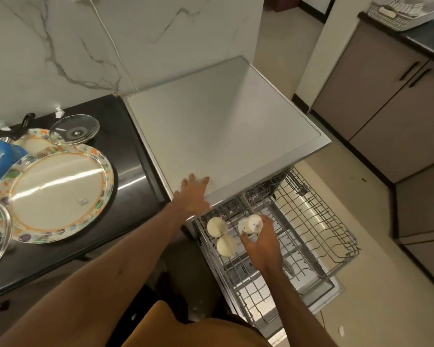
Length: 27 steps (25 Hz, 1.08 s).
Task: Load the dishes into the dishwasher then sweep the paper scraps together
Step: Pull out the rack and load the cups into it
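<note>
With the fingers [268, 221] of your right hand [261, 246] curled round a white cup [251, 222] over the left side of the rack [316, 221], beside two upturned cups [217, 226], and your left hand [193, 196] flat on the dishwasher top [223, 126], you're mid-loading, and the next move is probably seating it mouth-down between the tines.

Open room in rack [311, 221] from 2 to 5 o'clock, cups [217, 226] blocking its 9 o'clock, dishwasher top [223, 126] overhanging 12 o'clock

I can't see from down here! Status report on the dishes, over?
Left hand flat on dishwasher top. Right hand gripping white cup over rack. Two upturned cups already racked; big plate waiting on counter. Nothing blocking.
</note>
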### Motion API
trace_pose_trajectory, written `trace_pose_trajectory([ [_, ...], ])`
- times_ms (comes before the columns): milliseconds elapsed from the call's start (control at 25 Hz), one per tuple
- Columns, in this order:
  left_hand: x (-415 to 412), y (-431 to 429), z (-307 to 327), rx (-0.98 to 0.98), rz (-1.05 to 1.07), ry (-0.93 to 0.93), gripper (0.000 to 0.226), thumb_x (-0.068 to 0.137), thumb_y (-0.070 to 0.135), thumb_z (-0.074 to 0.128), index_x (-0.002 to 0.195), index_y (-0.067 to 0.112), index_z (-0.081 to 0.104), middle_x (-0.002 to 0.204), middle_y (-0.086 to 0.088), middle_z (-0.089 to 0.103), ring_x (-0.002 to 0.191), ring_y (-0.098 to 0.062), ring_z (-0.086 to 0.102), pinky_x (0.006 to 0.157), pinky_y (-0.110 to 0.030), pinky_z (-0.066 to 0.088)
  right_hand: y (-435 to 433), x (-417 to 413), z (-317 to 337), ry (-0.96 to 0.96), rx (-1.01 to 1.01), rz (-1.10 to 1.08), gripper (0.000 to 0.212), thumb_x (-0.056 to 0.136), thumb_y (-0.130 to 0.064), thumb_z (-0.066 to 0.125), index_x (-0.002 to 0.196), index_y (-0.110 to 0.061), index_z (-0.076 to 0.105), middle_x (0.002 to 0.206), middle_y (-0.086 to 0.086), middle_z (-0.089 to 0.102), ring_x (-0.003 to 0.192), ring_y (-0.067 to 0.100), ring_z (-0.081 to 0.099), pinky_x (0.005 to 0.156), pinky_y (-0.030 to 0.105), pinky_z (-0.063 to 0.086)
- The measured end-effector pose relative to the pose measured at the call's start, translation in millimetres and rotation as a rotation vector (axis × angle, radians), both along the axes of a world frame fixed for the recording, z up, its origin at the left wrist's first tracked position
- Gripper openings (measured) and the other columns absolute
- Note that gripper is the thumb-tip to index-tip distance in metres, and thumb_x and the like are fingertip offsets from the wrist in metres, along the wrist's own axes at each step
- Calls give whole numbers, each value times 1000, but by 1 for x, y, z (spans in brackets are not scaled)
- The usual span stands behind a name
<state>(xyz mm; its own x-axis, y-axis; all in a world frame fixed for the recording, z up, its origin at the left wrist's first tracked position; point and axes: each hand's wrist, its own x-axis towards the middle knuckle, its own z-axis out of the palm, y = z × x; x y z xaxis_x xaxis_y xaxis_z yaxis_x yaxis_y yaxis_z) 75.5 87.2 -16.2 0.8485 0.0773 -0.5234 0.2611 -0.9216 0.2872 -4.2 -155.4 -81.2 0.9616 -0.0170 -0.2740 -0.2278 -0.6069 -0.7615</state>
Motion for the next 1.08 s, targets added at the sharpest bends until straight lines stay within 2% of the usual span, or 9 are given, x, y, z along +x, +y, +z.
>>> trace_pose_trajectory([
  [160, 20, -5, 4, 56, -49, 84, 107, 83, 35, 85, 162, 40, 14, 165, -27, 16, 149, -55, 21, 116, -66, 34, -8, 22, -34, 90, -16, 60, 88, 85, -26, 84, 154, -38, 30, 129, -7, 66, 108, 16, 70, 92, 50, 60],
  [280, 28, -9, 6, 78, -52, 100, 110, 78, 35, 90, 161, 38, 17, 158, -30, 30, 144, -55, 31, 112, -63, 41, -6, 40, -57, 82, -154, 137, 78, 87, -30, 82, 150, -37, 37, 129, 0, 66, 108, 20, 69, 89, 48, 62],
  [360, 30, -9, 4, 79, -56, 106, 112, 78, 33, 90, 161, 43, 15, 158, -33, 27, 144, -58, 29, 112, -63, 41, -2, 53, -68, 123, -212, 137, 68, 89, -30, 81, 144, -33, 43, 130, 4, 65, 109, 23, 68, 88, 47, 63],
  [480, 36, -12, 1, 53, -45, 145, 116, 81, 23, 88, 158, 55, 8, 162, -35, 17, 148, -61, 17, 116, -66, 32, 5, 74, -87, 225, -238, 145, 67, 89, -21, 80, 144, -28, 42, 136, 12, 58, 114, 30, 66, 91, 51, 62],
  [640, 46, -17, 9, 23, -72, 156, 116, 82, 11, 86, 160, 52, 11, 156, -27, 38, 151, -51, 20, 121, -65, 23, 14, 97, -109, 250, -286, 198, 74, 90, -18, 80, 152, -21, 39, 144, 20, 48, 118, 38, 62, 96, 53, 60],
  [720, 47, -19, 14, 26, -63, 155, 112, 86, 8, 82, 160, 51, 10, 157, -28, 36, 152, -54, 13, 121, -66, 23, 19, 109, -119, 245, -346, 243, 79, 91, -18, 79, 156, -17, 36, 148, 22, 44, 119, 40, 63, 96, 49, 59],
  [840, 47, -22, 16, 29, -65, 177, 111, 87, 10, 81, 161, 50, 9, 158, -29, 33, 152, -56, 9, 121, -68, 18, 25, 119, -131, 265, -434, 270, 78, 90, -24, 78, 155, -14, 35, 143, 22, 51, 117, 41, 64, 95, 51, 58],
  [960, 48, -20, 17, 15, -64, 176, 107, 90, 8, 76, 162, 47, 7, 156, -30, 36, 152, -56, 7, 121, -69, 13, 34, 130, -137, 258, -420, 290, 75, 91, -26, 77, 154, -13, 38, 141, 23, 53, 119, 44, 63, 96, 53, 56],
  [1080, 48, -20, 19, -3, -55, 179, 102, 94, 3, 69, 163, 45, 6, 154, -31, 38, 152, -56, 3, 121, -69, 15, 40, 141, -151, 246, -436, 336, 73, 95, -31, 74, 156, -13, 38, 151, 21, 47, 126, 43, 60, 99, 51, 57],
])
